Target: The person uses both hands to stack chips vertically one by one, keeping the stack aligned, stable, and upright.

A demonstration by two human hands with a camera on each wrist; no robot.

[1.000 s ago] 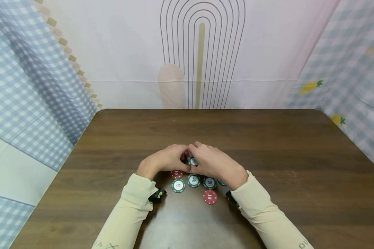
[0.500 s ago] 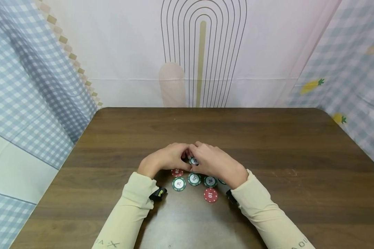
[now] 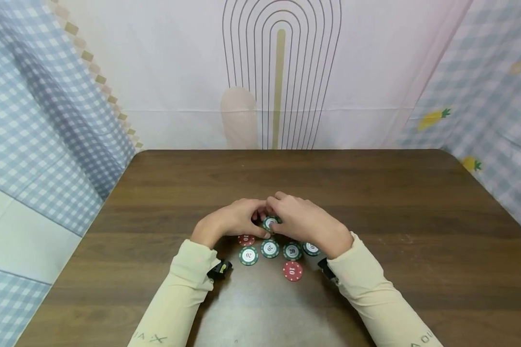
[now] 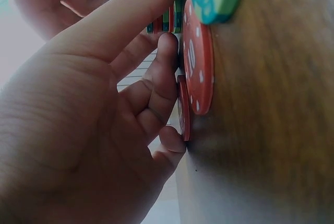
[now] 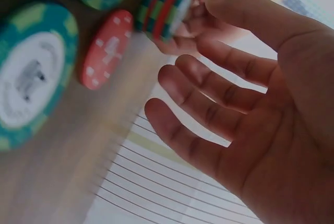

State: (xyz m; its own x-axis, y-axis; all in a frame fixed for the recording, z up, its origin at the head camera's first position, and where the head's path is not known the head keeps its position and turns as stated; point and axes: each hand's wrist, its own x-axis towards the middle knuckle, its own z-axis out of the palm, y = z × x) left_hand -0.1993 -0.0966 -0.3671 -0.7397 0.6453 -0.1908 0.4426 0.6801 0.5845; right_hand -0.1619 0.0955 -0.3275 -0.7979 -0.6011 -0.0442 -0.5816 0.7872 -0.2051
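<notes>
A short stack of green and red poker chips (image 3: 269,222) stands between the hands, green chip on top; in the right wrist view, the stack (image 5: 163,10) shows alternating colours along its edge. My left hand (image 3: 230,219) curves round it, thumb at the near side and fingers behind. In the left wrist view, the left thumb lies across the stack (image 4: 166,18). My right hand (image 3: 306,221) is at the stack's right, its thumb overlapping the top chip in the head view. In the right wrist view, the right hand's (image 5: 250,98) fingers are spread and loosely bent, holding nothing.
Several loose green chips marked 20 (image 3: 248,256) lie in a row nearer the body. A red chip marked 10 (image 3: 293,271) lies in front of them, and another red chip (image 3: 246,239) is beside the left hand. Everything rests on a brown wooden table (image 3: 373,193).
My right hand has drawn back slightly to the right from the stack, its fingers loosening. More of the stack's top chip and the rightmost green chip now show. The left hand stays in place.
</notes>
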